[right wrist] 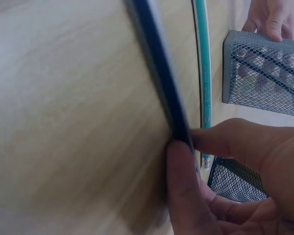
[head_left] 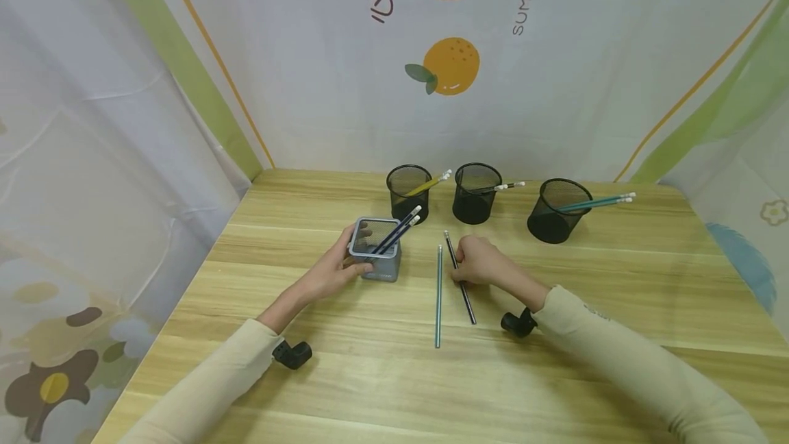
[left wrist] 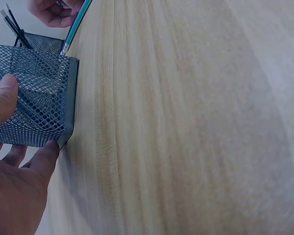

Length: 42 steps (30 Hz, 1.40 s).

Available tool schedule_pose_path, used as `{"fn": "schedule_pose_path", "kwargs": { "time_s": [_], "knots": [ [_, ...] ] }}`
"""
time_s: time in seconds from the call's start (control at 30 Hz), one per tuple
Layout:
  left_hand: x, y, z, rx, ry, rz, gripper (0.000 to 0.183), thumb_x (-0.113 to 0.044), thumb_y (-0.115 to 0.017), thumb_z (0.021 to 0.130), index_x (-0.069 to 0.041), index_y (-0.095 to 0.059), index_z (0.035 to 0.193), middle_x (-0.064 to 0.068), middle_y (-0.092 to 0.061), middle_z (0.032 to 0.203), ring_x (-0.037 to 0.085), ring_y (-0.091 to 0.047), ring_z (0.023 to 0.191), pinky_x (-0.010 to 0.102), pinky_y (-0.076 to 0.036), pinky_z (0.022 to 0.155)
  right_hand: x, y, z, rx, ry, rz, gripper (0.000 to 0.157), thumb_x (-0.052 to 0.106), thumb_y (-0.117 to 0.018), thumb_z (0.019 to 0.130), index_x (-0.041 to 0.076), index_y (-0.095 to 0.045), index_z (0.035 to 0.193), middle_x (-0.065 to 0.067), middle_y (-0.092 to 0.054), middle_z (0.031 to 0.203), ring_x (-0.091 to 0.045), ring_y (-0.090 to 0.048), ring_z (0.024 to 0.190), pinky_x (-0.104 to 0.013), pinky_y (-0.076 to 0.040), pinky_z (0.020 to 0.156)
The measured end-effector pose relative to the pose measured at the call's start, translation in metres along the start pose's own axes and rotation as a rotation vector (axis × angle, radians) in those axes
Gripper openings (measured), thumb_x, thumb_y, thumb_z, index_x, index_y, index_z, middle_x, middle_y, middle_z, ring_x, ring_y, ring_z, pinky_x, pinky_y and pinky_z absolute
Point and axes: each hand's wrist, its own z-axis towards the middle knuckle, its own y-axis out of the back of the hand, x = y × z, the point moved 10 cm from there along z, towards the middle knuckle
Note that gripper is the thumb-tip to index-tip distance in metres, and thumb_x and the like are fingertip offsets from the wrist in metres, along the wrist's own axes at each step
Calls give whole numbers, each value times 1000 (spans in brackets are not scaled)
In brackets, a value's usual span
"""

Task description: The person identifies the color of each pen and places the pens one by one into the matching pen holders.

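Observation:
My left hand (head_left: 327, 271) holds a grey square mesh pencil holder (head_left: 383, 268) by its left side, thumb on the near wall and other fingers partly hidden behind. Two dark blue pencils (head_left: 403, 226) with white erasers lean to the right inside it. To the right, my right hand (head_left: 485, 263) pinches another dark blue pencil (head_left: 467, 303) between thumb and finger, as the right wrist view shows up close. That pencil lies along the wooden table, eraser end away from me. Just left of it lies a teal pencil (head_left: 439, 300), untouched, between the pencil holder and my right hand.
Three round black mesh cups stand along the back: one with yellow pencils (head_left: 425, 187), one with black pencils (head_left: 502, 188), and a right-hand one with teal pencils (head_left: 594, 203). A printed cloth (head_left: 308, 88) hangs behind the wooden table (head_left: 345, 389).

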Motion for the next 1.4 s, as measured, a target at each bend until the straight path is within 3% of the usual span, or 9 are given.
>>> {"fn": "schedule_pose_path", "kwargs": {
  "time_s": [0.27, 0.4, 0.5, 0.97, 1.4],
  "knots": [
    [0, 0, 0, 0, 1, 11, 78, 3, -63, 99, -1, -15, 159, 29, -28, 157, 46, -37, 139, 56, -37, 111, 0, -1, -3, 25, 20, 47, 36, -4, -70, 76, 14, -44, 58, 6, -45, 47, -8, -48, 42, -18, -32, 43],
    [1, 0, 1, -1, -1, 12, 77, 2, -64, 99, -1, -15, 159, 30, -28, 156, 46, -38, 139, 56, -37, 112, -5, -1, -3, 33, 8, 73, 18, -2, -71, 78, 6, -57, 72, 0, -55, 55, -12, -59, 46, -20, -43, 46],
    [0, 0, 1, -2, -5, 16, 77, 2, -64, 98, 0, -16, 159, 30, -29, 156, 46, -38, 139, 56, -37, 112, -7, 0, -4, 36, 13, 84, 12, -1, -72, 79, 2, -61, 83, -2, -58, 60, -14, -59, 50, -23, -47, 49],
    [-2, -1, 2, 2, -9, 21, 78, 3, -64, 98, 0, -15, 159, 30, -28, 156, 46, -38, 139, 55, -37, 111, -9, 8, -10, 66, 62, 111, 14, 2, -72, 77, 1, -61, 86, -3, -57, 70, -14, -52, 60, -25, -44, 53],
    [0, 0, 0, -3, 14, 22, 79, 2, -65, 98, -3, -15, 160, 29, -28, 157, 46, -36, 140, 55, -38, 111, 1, 29, -21, 24, 146, 168, 12, 1, -65, 80, 2, -57, 87, -5, -55, 76, -17, -50, 65, -28, -43, 57]
  ]
}}
